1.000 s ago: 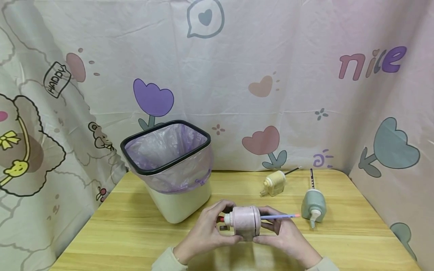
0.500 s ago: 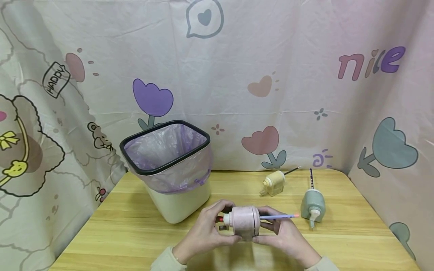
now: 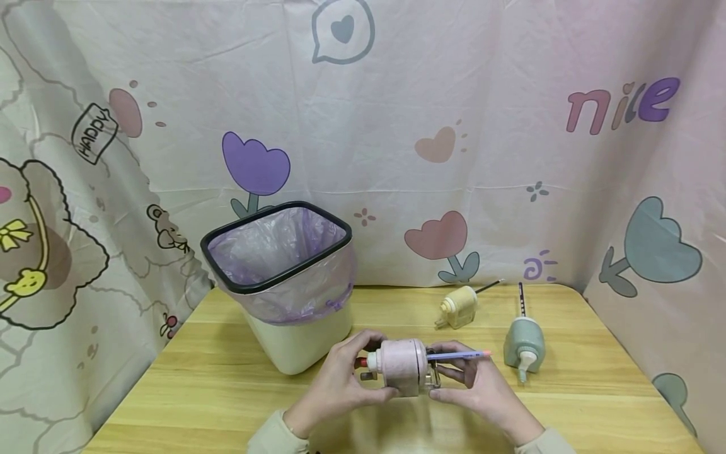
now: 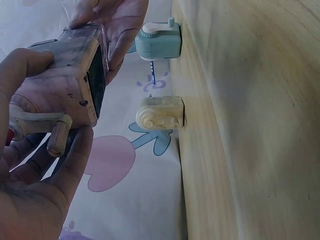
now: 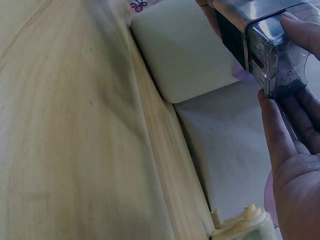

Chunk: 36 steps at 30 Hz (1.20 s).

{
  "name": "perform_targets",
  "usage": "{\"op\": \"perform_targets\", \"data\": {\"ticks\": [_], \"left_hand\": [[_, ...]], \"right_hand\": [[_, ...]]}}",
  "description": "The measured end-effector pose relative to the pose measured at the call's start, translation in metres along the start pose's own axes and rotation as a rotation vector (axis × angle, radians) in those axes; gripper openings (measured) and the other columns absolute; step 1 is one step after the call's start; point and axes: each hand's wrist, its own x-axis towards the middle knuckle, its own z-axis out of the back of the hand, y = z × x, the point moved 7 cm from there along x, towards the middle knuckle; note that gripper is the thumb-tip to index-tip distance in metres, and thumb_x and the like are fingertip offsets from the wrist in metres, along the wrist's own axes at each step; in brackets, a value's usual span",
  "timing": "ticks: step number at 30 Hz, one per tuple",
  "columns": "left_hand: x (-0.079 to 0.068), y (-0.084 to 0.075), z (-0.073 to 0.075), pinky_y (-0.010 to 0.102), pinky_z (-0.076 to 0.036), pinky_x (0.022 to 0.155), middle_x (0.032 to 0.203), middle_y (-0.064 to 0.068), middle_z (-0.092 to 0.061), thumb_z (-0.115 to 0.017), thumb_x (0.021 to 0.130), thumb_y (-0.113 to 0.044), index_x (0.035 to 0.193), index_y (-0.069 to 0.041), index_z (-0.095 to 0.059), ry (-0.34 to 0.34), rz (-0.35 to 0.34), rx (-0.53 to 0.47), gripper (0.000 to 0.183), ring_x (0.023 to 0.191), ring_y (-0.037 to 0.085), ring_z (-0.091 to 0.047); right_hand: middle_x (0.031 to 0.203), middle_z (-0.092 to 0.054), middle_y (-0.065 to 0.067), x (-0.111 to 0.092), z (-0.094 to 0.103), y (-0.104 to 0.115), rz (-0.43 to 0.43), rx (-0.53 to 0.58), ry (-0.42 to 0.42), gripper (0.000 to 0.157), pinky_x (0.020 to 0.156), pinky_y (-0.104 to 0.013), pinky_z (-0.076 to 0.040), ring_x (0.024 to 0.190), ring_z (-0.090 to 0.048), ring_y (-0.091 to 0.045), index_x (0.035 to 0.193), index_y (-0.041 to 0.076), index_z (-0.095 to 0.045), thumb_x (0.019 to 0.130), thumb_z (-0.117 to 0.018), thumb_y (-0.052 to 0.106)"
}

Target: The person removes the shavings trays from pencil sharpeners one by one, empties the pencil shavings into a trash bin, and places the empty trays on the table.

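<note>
Since the earlier frames, the pink sharpener [image 3: 399,366] has moved a little toward ten o'clock, and its clear drawer [image 5: 290,65], which was then shut, now stands partly out of the body on the three o'clock side. The sharpener is held up over the table [image 3: 198,384]. The left hand [image 3: 343,386] grips its body between thumb and fingers; the right hand [image 3: 481,388] pinches the drawer. A pencil [image 3: 460,355] sticks out toward three o'clock, above the drawer. From the sharpener, the lined bin [image 3: 295,343] stands at ten o'clock, the cream sharpener [image 3: 460,307] between one and two, and the teal sharpener [image 3: 524,343] near three.

In my judgement, the step in hand is the drawing out of the drawer. The next move calls for a straight pull, with the body steady and the drawer level, because any contents, which I cannot clearly tell, could spill.
</note>
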Motion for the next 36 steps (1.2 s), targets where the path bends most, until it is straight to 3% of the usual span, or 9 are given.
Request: {"op": "perform_targets", "data": {"ticks": [10, 18, 30, 33, 36], "left_hand": [[-0.001, 0.003, 0.001, 0.024, -0.06, 0.085, 0.115, -0.008, -0.064, -0.092, 0.07, -0.025, 0.122, -0.029, -0.057, 0.005, 0.032, 0.013, 0.063, 0.099, 0.01, -0.063], [0.001, 0.005, 0.001, 0.024, -0.06, 0.083, 0.116, -0.006, -0.064, -0.091, 0.07, -0.025, 0.123, -0.027, -0.057, 0.005, 0.011, 0.038, 0.063, 0.098, 0.009, -0.064], [0.002, 0.007, 0.007, 0.024, -0.06, 0.082, 0.115, -0.008, -0.064, -0.092, 0.069, -0.023, 0.122, -0.03, -0.056, 0.0, 0.042, 0.024, 0.064, 0.099, 0.011, -0.063], [0.001, 0.008, 0.007, 0.024, -0.06, 0.082, 0.115, -0.008, -0.064, -0.092, 0.069, -0.022, 0.122, -0.03, -0.057, 0.0, 0.056, 0.015, 0.064, 0.099, 0.011, -0.063], [0.001, 0.009, 0.008, 0.024, -0.06, 0.084, 0.115, -0.008, -0.063, -0.092, 0.069, -0.021, 0.122, -0.031, -0.057, 0.0, 0.073, 0.004, 0.064, 0.099, 0.011, -0.063]], "right_hand": [[0.129, -0.063, -0.009, 0.0, 0.002, -0.001, 0.038, 0.005, 0.015, 0.058, 0.101, -0.027, -0.053, 0.122, -0.062, -0.008, 0.132, -0.003, -0.053, 0.08, -0.079, -0.003], [0.128, -0.059, -0.03, 0.0, 0.006, 0.0, 0.041, 0.01, 0.015, 0.057, 0.101, -0.027, -0.053, 0.121, -0.063, -0.009, 0.131, -0.005, -0.054, 0.079, -0.079, -0.004], [0.132, -0.054, -0.035, 0.0, 0.011, -0.003, -0.003, -0.002, 0.0, 0.059, 0.101, -0.025, -0.052, 0.122, -0.062, -0.007, 0.132, -0.004, -0.053, 0.08, -0.08, -0.002], [0.132, -0.055, -0.031, 0.0, 0.014, -0.005, -0.009, -0.005, -0.008, 0.058, 0.101, -0.025, -0.052, 0.122, -0.062, -0.007, 0.132, -0.003, -0.053, 0.08, -0.079, -0.002], [0.132, -0.06, -0.019, 0.0, 0.015, -0.007, -0.015, 0.006, -0.014, 0.056, 0.1, -0.024, -0.053, 0.121, -0.063, -0.008, 0.131, -0.004, -0.054, 0.081, -0.079, -0.002]]}}
